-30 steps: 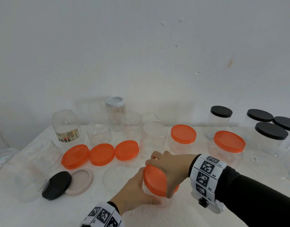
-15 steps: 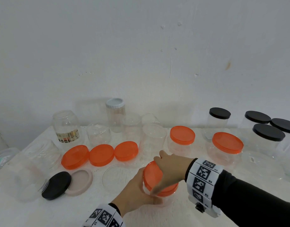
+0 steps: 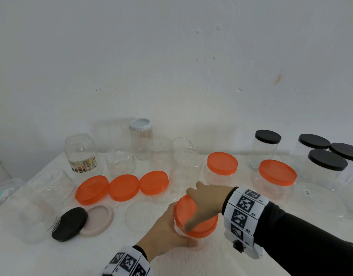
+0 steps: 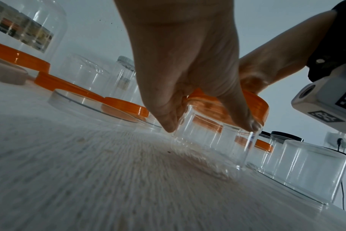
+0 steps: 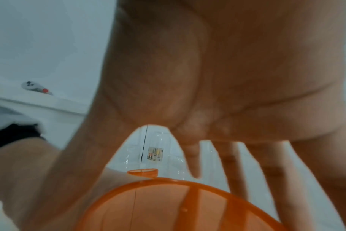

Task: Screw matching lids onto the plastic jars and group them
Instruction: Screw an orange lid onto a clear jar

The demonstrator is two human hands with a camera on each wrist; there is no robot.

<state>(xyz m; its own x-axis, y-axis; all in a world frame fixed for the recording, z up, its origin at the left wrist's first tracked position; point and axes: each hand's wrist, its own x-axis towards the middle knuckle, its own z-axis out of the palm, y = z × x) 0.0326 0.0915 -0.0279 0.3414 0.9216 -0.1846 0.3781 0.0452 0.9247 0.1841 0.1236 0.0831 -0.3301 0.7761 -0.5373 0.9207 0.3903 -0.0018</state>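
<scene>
A small clear plastic jar [image 4: 213, 140] stands on the white table near the front, tipped slightly. My left hand [image 3: 171, 230] grips its body from the left, fingers and thumb curled round the wall. An orange lid [image 3: 193, 218] sits on the jar's mouth. My right hand [image 3: 201, 204] reaches over from the right and grips that lid from above, its fingers blurred. In the right wrist view the palm [image 5: 227, 78] spreads over the orange lid [image 5: 168, 207]. The left wrist view shows the left hand [image 4: 188, 78] around the jar under the orange lid [image 4: 255, 106].
Three loose orange lids [image 3: 124, 187] lie in a row at left, with a black lid [image 3: 70, 224], a pinkish lid [image 3: 98, 220] and a clear lid [image 3: 143, 214] nearer. Two orange-lidded jars [image 3: 221, 163] and several black-lidded jars [image 3: 327, 162] stand at right. Open clear jars [image 3: 187, 170] line the back.
My right hand has turned on the orange lid, wrist swinging toward me. The jar stays in my left hand at the same spot.
</scene>
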